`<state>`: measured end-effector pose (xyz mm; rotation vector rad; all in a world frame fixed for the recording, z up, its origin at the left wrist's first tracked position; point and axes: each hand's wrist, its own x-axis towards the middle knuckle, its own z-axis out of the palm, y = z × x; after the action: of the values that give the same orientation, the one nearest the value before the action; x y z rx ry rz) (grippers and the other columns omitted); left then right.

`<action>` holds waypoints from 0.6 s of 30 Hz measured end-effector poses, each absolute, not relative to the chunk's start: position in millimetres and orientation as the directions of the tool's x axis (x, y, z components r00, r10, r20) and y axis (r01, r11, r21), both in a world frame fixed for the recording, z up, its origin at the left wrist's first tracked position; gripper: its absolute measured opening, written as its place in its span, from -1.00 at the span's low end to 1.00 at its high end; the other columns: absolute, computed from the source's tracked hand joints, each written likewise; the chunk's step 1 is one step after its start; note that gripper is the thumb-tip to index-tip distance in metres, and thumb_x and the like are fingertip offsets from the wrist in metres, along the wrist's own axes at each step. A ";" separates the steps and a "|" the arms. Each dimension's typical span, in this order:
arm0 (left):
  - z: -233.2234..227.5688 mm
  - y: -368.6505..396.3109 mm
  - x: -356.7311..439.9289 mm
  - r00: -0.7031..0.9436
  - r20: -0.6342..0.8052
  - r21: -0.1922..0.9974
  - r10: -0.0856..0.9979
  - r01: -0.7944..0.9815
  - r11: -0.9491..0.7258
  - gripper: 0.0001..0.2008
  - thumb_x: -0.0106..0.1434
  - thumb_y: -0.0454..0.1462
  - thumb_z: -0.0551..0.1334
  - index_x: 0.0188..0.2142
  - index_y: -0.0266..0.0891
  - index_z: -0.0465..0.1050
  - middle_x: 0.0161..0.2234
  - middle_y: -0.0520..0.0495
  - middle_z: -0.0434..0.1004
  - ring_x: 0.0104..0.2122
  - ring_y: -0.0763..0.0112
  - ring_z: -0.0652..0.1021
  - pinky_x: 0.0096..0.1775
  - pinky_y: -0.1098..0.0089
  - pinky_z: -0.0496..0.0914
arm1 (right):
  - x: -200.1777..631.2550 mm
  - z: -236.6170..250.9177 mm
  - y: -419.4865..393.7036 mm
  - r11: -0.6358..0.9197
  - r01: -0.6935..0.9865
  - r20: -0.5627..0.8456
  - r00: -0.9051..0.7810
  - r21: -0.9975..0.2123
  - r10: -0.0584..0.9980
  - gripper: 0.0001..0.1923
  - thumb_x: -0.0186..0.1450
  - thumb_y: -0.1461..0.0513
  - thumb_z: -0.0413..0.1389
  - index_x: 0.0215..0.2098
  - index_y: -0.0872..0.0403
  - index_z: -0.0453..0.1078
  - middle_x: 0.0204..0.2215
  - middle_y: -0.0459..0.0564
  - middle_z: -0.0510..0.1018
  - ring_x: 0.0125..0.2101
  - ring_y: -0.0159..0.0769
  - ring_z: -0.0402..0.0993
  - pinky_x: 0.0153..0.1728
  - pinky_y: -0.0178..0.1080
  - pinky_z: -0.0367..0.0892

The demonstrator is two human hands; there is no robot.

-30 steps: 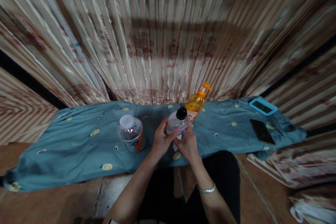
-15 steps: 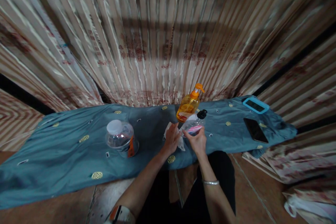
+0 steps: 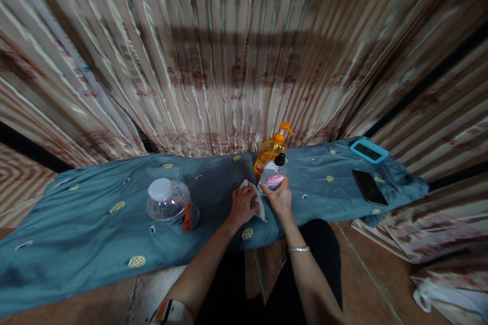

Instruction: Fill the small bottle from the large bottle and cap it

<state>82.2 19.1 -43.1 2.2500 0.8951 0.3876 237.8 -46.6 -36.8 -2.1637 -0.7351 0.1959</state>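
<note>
My right hand (image 3: 280,198) grips the lower part of a clear bottle (image 3: 273,180) with a black cap and a pink-and-white label. The bottle stands nearly upright on the cloth. To its left, my left hand (image 3: 243,205) is closed on a white tissue (image 3: 260,207), which spreads out beyond the fingers on the cloth. Just behind the clear bottle is an orange pump bottle (image 3: 267,151) holding yellow liquid. Part of it is hidden by the clear bottle.
A large clear plastic jar (image 3: 171,205) with a white lid stands on the left of the blue-green cloth (image 3: 95,233). At the right lie a black phone (image 3: 369,188) and a light-blue framed device (image 3: 369,150). A striped curtain (image 3: 229,61) hangs behind.
The clear bottle has gone from tilted to nearly upright and shifted left. My left hand has drawn away from it, down and left, with the tissue. The view has shifted slightly.
</note>
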 end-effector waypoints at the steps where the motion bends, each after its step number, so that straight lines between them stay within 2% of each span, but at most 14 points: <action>1: -45.2 20.3 83.4 0.712 0.029 0.692 0.702 0.492 -0.528 -0.70 0.27 -0.35 0.37 0.00 -0.14 0.59 0.15 -0.21 0.64 0.29 -0.05 0.52 0.39 -0.17 0.22 | 239.0 -37.1 -45.7 -0.485 0.441 0.109 0.814 -0.755 0.570 -0.55 0.48 0.00 0.32 0.20 0.05 0.48 -0.01 0.03 0.66 -0.11 -0.15 0.67 -0.02 0.03 0.61; 4: -51.7 26.5 92.4 0.640 0.078 0.788 0.765 0.431 -0.440 -0.49 0.29 -0.33 0.33 0.24 -0.18 0.48 0.29 -0.29 0.57 0.36 -0.08 0.48 0.45 -0.22 0.15 | 243.0 -38.6 -43.9 -0.468 0.449 0.120 0.806 -0.761 0.579 -0.55 0.48 0.00 0.32 0.20 0.05 0.48 -0.01 0.03 0.66 -0.11 -0.15 0.66 -0.02 0.03 0.61; 7: -53.9 40.4 111.5 0.504 0.084 0.958 0.860 0.198 -0.209 -0.22 0.21 -0.35 0.36 0.42 -0.20 0.32 0.44 -0.34 0.42 0.49 -0.15 0.35 0.53 -0.24 0.04 | 247.8 -39.7 -43.1 -0.443 0.459 0.133 0.795 -0.770 0.591 -0.55 0.48 -0.01 0.31 0.19 0.05 0.48 -0.02 0.02 0.66 -0.12 -0.16 0.66 -0.03 0.02 0.61; 10: -49.2 58.8 137.7 0.494 0.066 0.985 0.867 0.104 -0.135 -0.11 0.20 -0.36 0.33 0.52 -0.14 0.20 0.51 -0.28 0.33 0.57 -0.07 0.22 0.55 -0.15 0.12 | 252.6 -39.8 -43.0 -0.415 0.468 0.142 0.778 -0.780 0.611 -0.57 0.49 -0.02 0.30 0.17 0.06 0.49 -0.06 0.01 0.66 -0.16 -0.18 0.65 -0.07 -0.01 0.61; 13: -41.0 72.5 162.5 0.492 0.035 0.998 0.870 0.034 -0.060 -0.06 0.17 -0.40 0.33 0.54 -0.12 0.19 0.46 -0.24 0.42 0.57 -0.03 0.24 0.58 -0.11 0.07 | 256.4 -39.7 -43.0 -0.396 0.474 0.141 0.761 -0.786 0.633 -0.59 0.49 -0.01 0.30 0.14 0.06 0.50 -0.09 -0.01 0.66 -0.19 -0.21 0.65 -0.10 -0.04 0.61; 18: -35.1 73.0 178.4 0.511 0.023 0.999 0.859 0.009 -0.033 -0.14 0.21 -0.40 0.36 0.49 -0.21 0.26 0.41 -0.29 0.48 0.50 -0.05 0.37 0.56 -0.11 0.13 | 259.9 -40.6 -42.0 -0.384 0.475 0.141 0.754 -0.792 0.642 -0.60 0.50 -0.01 0.29 0.15 0.06 0.50 -0.08 -0.01 0.66 -0.17 -0.19 0.66 -0.09 -0.03 0.62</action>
<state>178.4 73.0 -35.1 1.4499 0.8031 0.8161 259.9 -42.0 -40.6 -2.0526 -0.8394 0.2354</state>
